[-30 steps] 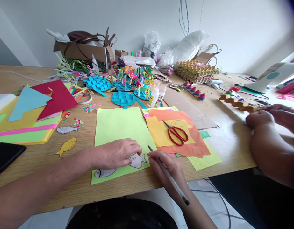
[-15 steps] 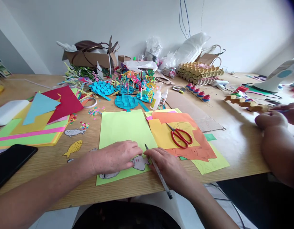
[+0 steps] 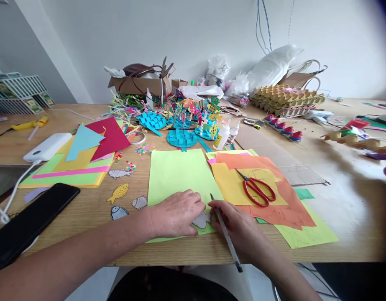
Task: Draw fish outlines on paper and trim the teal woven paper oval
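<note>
A light green sheet (image 3: 180, 175) lies in front of me at the table's edge. My left hand (image 3: 180, 213) is over its lower part, fingers curled and closed at a grey paper fish cutout (image 3: 201, 220). A dark curved line shows on the sheet just below the fish. My right hand (image 3: 235, 225) holds a clear pen (image 3: 226, 236), its tip pointing away from me and off the paper. The fingertips of that hand are at the fish's tail; whether they grip it, I cannot tell. My left hand partly hides the fish.
Red-handled scissors (image 3: 258, 190) lie on yellow and orange paper to the right. Left are a yellow paper fish (image 3: 118, 192), grey fish cutouts, a black phone (image 3: 39, 221) and stacked coloured paper (image 3: 67, 177). Glue bottles (image 3: 222, 137) and blue woven crafts (image 3: 182, 138) stand behind.
The view has swung left, and the other person's arms have mostly left it. The fish cutout now looks plain, its red marks out of sight, and a drawn line shows below it.
</note>
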`<state>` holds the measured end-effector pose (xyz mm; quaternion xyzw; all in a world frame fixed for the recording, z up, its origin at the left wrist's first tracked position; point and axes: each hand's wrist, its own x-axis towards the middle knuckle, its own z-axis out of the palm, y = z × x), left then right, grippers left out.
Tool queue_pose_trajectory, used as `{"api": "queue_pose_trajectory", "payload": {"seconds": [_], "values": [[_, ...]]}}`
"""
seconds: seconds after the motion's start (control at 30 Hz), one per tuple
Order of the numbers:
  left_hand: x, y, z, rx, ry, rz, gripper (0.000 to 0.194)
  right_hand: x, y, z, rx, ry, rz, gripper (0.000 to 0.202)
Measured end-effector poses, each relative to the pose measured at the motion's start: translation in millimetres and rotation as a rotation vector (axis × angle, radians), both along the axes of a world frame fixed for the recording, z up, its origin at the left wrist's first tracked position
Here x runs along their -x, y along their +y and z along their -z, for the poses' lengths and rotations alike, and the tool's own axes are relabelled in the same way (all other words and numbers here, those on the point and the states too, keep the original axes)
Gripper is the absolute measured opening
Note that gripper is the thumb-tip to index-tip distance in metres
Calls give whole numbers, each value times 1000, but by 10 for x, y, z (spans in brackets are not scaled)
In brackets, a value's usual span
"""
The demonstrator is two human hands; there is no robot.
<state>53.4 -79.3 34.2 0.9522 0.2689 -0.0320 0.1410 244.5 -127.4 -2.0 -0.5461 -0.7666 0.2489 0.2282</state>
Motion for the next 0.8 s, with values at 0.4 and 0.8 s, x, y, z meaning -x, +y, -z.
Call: {"api": "queue_pose_trajectory", "payload": {"seconds": [0.4, 0.8], "values": [[-43, 63, -53, 74, -105, -12, 14, -6, 9, -83, 155, 233, 55, 26], [567, -9, -295, 62, -225, -268, 26, 106, -15, -163, -62, 284, 129, 23]]}}
